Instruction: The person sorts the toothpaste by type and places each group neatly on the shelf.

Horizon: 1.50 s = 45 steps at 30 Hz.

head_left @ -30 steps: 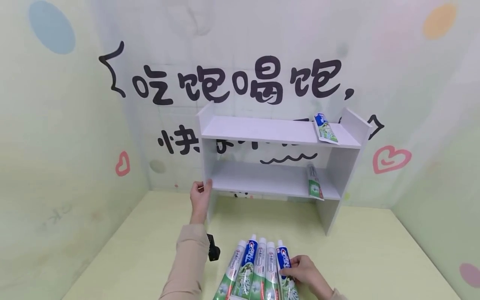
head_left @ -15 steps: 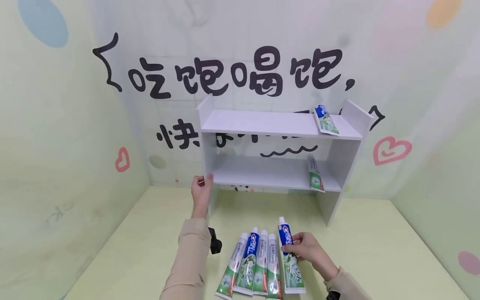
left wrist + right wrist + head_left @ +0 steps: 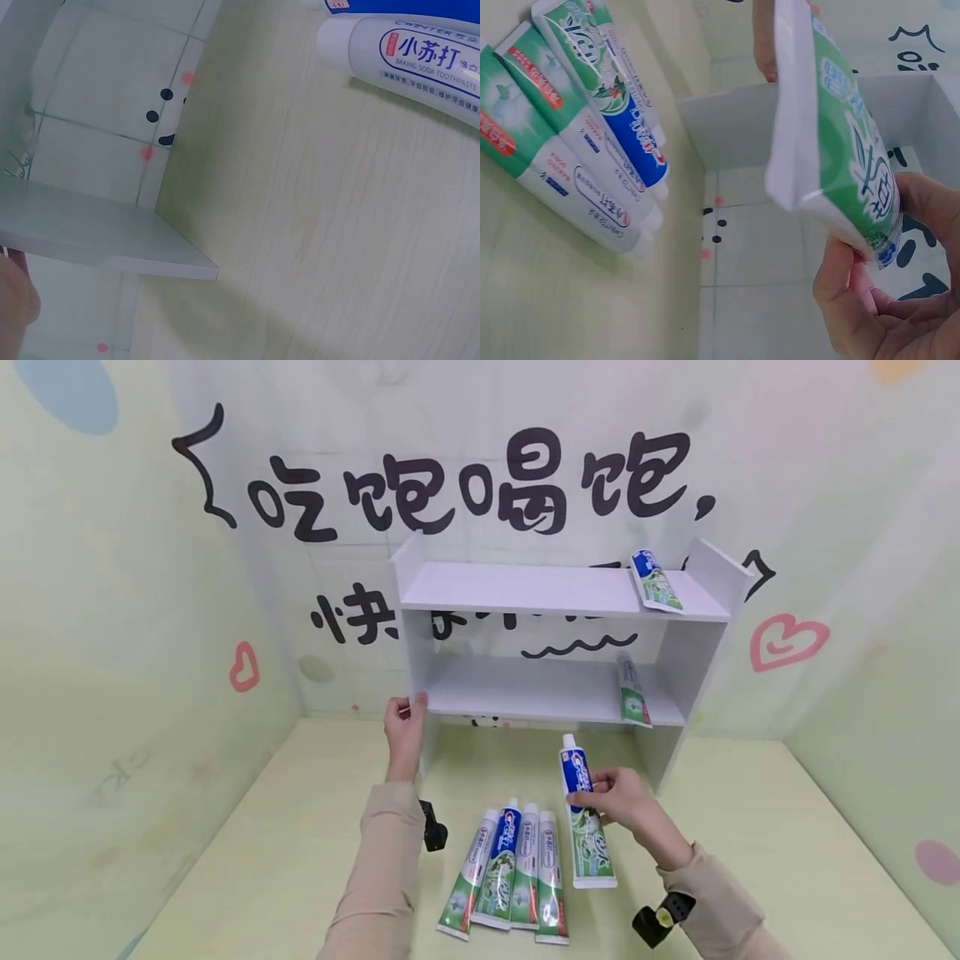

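Note:
My right hand (image 3: 628,802) pinches a blue, white and green toothpaste tube (image 3: 588,839) between thumb and fingers. The tube is raised over the table, cap towards the shelf; its flat crimped end (image 3: 791,112) faces the right wrist camera. With its fingers around the front edge of the left side panel (image 3: 415,652), my left hand (image 3: 405,731) grips the white two-tier shelf (image 3: 517,589). Below the held tube, several toothpaste tubes lie side by side, among them a blue and green one (image 3: 498,877) and white and green ones (image 3: 552,885). Only part of the left hand shows in the left wrist view.
One blue and green toothpaste tube (image 3: 657,583) lies at the right of the top board. A white and green tube (image 3: 633,697) lies at the right of the lower board. Behind the shelf stands a wall with black lettering (image 3: 536,481). The table (image 3: 750,827) is pale yellow.
My right hand has lifted the blue and green tube away from the row's right end and moved it up towards the shelf. The left hand keeps its grip; the head view has tilted down.

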### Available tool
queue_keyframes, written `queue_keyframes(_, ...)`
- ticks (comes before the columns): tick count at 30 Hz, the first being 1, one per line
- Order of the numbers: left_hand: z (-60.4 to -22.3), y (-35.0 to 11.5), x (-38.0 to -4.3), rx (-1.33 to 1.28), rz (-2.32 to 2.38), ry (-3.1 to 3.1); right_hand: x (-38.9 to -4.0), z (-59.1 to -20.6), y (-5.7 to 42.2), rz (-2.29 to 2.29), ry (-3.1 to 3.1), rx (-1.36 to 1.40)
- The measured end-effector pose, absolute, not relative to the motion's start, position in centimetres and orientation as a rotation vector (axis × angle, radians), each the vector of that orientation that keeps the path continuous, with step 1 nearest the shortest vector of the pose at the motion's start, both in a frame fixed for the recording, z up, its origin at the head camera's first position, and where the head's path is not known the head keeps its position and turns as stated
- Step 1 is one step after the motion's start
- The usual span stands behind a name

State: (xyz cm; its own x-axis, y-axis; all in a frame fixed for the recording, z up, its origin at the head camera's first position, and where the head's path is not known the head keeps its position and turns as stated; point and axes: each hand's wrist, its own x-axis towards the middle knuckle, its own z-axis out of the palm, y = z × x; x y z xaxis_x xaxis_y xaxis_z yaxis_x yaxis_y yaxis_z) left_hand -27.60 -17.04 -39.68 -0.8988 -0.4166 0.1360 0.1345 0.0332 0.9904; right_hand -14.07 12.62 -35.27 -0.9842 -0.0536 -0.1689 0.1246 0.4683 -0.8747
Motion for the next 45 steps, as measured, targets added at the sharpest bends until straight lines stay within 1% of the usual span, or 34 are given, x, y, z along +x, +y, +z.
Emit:
queue_keyframes(8,-39.5,-16.5,-27.8,0.242,-1.932,-1.922,-14.6,-31.8,13.0,-1.476,2.592,0.076)
queue_keyframes(17,-39.6,-16.4,-28.3,0.26,-1.931,-1.896,-15.3,-29.0,12.9,-1.444,2.624,0.024)
queue_keyframes(32,-38.8,-16.7,-28.6,0.256,-1.937,-1.873,-16.6,-23.1,11.9,-1.326,2.741,-0.027)
queue_keyframes(41,-39.2,-16.8,-28.1,0.269,-1.952,-1.913,-17.1,-21.2,11.7,-1.371,2.745,-0.133)
queue_keyframes(45,-39.5,-16.9,-28.1,0.262,-1.95,-1.904,-17.4,-20.2,11.5,-1.38,2.735,-0.119)
